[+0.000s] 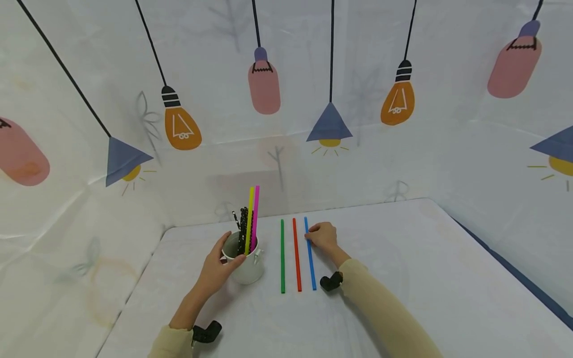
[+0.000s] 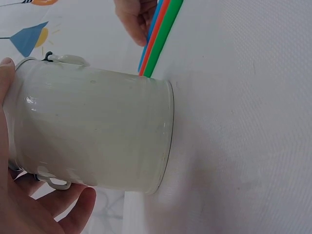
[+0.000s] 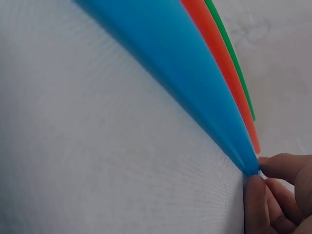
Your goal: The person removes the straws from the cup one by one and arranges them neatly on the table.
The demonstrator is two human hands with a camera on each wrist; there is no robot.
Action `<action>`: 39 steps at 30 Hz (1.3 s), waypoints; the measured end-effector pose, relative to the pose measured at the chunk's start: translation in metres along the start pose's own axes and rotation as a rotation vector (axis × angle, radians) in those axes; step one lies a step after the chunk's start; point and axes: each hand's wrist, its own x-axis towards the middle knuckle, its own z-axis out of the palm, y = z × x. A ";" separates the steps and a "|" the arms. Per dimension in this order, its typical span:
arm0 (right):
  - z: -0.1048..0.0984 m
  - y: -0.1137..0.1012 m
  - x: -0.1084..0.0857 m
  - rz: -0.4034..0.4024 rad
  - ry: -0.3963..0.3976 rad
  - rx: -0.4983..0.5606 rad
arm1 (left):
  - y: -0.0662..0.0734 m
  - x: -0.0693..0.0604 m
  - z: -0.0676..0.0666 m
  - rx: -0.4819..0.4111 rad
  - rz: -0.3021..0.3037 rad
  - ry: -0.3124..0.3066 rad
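Note:
My left hand grips a pale metal pail with small side handles, its thumb and fingers spread around the rim. Standing in it are a yellow straw, a pink straw and several black patterned straws. To the right, three straws lie side by side on the table: green, red and blue. Near the far end of the blue straw, my right hand pinches it between thumb and fingertips, as the right wrist view shows. The pail's base is on or very near the table.
A white cloth covers the table. Behind it and at both sides hangs a pale sheet printed with lamps and bulbs. Black camera mounts sit on both wrists, close above the tabletop.

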 end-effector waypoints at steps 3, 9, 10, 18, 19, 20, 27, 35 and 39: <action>0.000 0.000 0.000 0.004 -0.003 -0.001 | 0.000 0.000 0.000 -0.002 -0.002 -0.001; -0.002 0.000 -0.001 -0.004 -0.001 0.008 | 0.000 0.000 0.000 0.001 0.002 0.001; -0.002 0.000 -0.002 -0.004 0.000 0.007 | 0.000 0.000 0.000 0.000 0.002 0.001; -0.002 -0.001 -0.002 -0.017 -0.006 0.007 | 0.000 -0.001 0.000 -0.002 0.001 0.005; -0.003 -0.002 -0.002 -0.017 -0.007 0.011 | 0.000 0.000 0.000 -0.001 0.002 0.005; -0.003 -0.002 -0.003 -0.016 -0.007 0.014 | 0.001 0.000 0.000 0.000 0.002 0.005; -0.004 -0.006 -0.003 -0.037 -0.021 0.104 | 0.001 0.000 0.000 0.003 -0.003 -0.001; -0.001 -0.050 -0.010 -0.143 -0.142 0.333 | 0.002 -0.001 0.000 0.002 -0.009 -0.004; -0.001 -0.080 -0.018 -0.187 -0.182 0.372 | 0.002 0.000 -0.001 -0.006 -0.012 -0.013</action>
